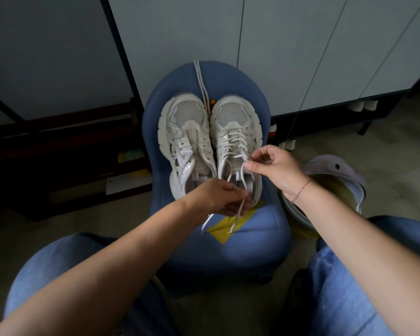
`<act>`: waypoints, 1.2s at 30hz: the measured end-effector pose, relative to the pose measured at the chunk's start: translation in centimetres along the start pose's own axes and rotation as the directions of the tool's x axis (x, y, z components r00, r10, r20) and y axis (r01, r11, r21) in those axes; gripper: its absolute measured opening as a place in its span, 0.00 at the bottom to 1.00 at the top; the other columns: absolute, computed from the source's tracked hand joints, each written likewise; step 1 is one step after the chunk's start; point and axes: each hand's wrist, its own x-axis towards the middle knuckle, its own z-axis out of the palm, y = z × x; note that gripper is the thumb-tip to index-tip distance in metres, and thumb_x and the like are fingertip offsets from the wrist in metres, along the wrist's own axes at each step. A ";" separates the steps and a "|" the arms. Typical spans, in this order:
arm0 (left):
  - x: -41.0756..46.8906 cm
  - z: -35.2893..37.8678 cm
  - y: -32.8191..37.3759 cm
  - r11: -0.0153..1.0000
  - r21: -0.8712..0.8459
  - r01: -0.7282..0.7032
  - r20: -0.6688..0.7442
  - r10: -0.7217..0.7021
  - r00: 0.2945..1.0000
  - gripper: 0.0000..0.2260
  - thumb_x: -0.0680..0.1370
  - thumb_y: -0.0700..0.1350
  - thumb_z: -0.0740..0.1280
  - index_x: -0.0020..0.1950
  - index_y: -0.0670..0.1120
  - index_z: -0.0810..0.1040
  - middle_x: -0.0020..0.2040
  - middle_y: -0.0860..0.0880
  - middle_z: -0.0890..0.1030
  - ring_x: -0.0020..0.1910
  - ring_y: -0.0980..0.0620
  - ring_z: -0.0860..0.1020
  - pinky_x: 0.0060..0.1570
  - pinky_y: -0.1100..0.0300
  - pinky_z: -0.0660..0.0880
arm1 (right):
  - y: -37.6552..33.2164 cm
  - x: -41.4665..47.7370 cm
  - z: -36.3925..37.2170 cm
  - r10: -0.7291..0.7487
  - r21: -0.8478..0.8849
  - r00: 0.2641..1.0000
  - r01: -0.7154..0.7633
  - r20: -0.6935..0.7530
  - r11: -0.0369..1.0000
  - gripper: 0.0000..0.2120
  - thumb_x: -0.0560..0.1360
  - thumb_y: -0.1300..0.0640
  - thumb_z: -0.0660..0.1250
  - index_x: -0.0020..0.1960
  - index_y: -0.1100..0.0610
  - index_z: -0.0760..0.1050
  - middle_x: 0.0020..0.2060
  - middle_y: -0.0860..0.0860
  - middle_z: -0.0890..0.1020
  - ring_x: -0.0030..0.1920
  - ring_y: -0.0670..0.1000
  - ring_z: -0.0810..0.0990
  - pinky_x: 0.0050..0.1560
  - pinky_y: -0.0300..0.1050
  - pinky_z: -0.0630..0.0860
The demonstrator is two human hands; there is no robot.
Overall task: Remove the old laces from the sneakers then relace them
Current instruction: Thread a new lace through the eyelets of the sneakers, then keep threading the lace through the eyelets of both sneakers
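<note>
Blue padded stool [257, 241] in front of grey cabinet doors [289, 44], both white sneakers on it, toes away. Left sneaker [182, 139] unlaced, loose lace [200, 80] lying beyond the toes. Right sneaker [235, 137] laced. Left hand [218, 197] fingers pinched on one lace end [238, 214]; right hand [274, 168] fingers pinched on the other strand at the top eyelets.
</note>
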 end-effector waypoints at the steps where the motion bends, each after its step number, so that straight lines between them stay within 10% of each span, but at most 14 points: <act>1: 0.0 -0.3 0.3 0.999 0.005 -0.037 -0.030 0.037 0.999 0.08 0.81 0.43 0.65 0.46 0.43 0.82 0.39 0.49 0.85 0.38 0.54 0.83 0.44 0.63 0.80 | 0.0 0.0 0.1 0.003 0.002 1.000 -0.003 0.001 1.000 0.11 0.68 0.63 0.76 0.41 0.53 0.75 0.39 0.50 0.78 0.40 0.47 0.76 0.46 0.38 0.75; 6: -0.8 -3.0 2.4 0.955 0.069 -0.287 -0.238 0.295 0.925 0.08 0.81 0.44 0.65 0.46 0.45 0.82 0.36 0.51 0.84 0.35 0.56 0.81 0.40 0.64 0.78 | -0.1 0.0 0.0 0.021 -0.005 1.000 -0.021 0.002 1.000 0.10 0.68 0.62 0.75 0.42 0.53 0.75 0.39 0.50 0.79 0.42 0.48 0.77 0.46 0.39 0.75; 10: -1.2 -6.5 3.1 0.868 0.200 -0.455 -0.699 0.452 0.554 0.01 0.77 0.47 0.71 0.46 0.50 0.81 0.38 0.54 0.82 0.35 0.62 0.77 0.39 0.65 0.74 | -0.3 -0.2 -0.1 0.026 -0.031 1.000 -0.026 0.007 0.999 0.09 0.68 0.60 0.75 0.43 0.53 0.77 0.42 0.52 0.81 0.45 0.49 0.79 0.50 0.44 0.78; 12: -0.5 -8.6 2.4 0.912 0.187 -0.366 -0.835 0.344 0.429 0.14 0.75 0.52 0.73 0.57 0.48 0.77 0.52 0.49 0.79 0.47 0.60 0.76 0.47 0.64 0.74 | -0.4 -0.4 -0.1 0.013 -0.050 1.000 -0.014 -0.007 0.999 0.08 0.69 0.61 0.75 0.42 0.53 0.76 0.42 0.52 0.81 0.43 0.48 0.79 0.48 0.42 0.78; 15: 1.2 -10.7 1.4 0.964 -0.066 -0.257 -0.803 0.101 0.587 0.35 0.69 0.60 0.75 0.71 0.46 0.68 0.66 0.47 0.73 0.61 0.49 0.75 0.60 0.52 0.75 | -0.7 -0.5 0.0 -0.020 -0.057 0.999 0.018 -0.030 0.998 0.07 0.70 0.60 0.74 0.42 0.53 0.76 0.41 0.52 0.81 0.42 0.47 0.79 0.44 0.38 0.75; 18: 2.8 -10.6 1.2 0.931 -0.254 -0.262 -0.715 0.002 0.699 0.35 0.71 0.56 0.76 0.72 0.43 0.68 0.64 0.46 0.78 0.59 0.49 0.78 0.48 0.58 0.78 | -1.4 -0.1 0.0 -0.072 -0.103 0.995 0.064 -0.076 0.993 0.05 0.71 0.58 0.73 0.41 0.51 0.77 0.40 0.50 0.82 0.41 0.45 0.79 0.44 0.37 0.75; 23: 3.9 -10.6 1.1 0.907 -0.326 -0.267 -0.665 -0.020 0.746 0.44 0.62 0.62 0.79 0.72 0.44 0.69 0.64 0.47 0.79 0.60 0.47 0.78 0.57 0.54 0.77 | -4.8 3.0 1.4 -0.228 -0.161 0.970 0.213 -0.084 0.964 0.02 0.73 0.59 0.71 0.45 0.55 0.80 0.41 0.47 0.82 0.42 0.42 0.79 0.45 0.31 0.73; 28: 4.3 -10.7 0.9 0.910 -0.273 -0.311 -0.665 0.055 0.745 0.12 0.75 0.51 0.73 0.54 0.50 0.75 0.52 0.50 0.81 0.54 0.50 0.79 0.53 0.58 0.75 | -9.0 9.1 5.0 -0.390 -0.329 0.908 0.324 -0.155 0.887 0.07 0.72 0.56 0.72 0.48 0.58 0.81 0.41 0.49 0.82 0.41 0.46 0.79 0.45 0.33 0.74; 36: 4.8 -11.6 0.0 0.930 -0.248 -0.271 -0.652 0.047 0.757 0.26 0.75 0.55 0.72 0.67 0.45 0.69 0.58 0.49 0.77 0.57 0.50 0.77 0.55 0.56 0.75 | -10.6 14.1 9.2 -0.418 -0.602 0.869 0.190 -0.264 0.776 0.09 0.71 0.47 0.71 0.41 0.52 0.80 0.39 0.52 0.84 0.44 0.53 0.81 0.50 0.49 0.75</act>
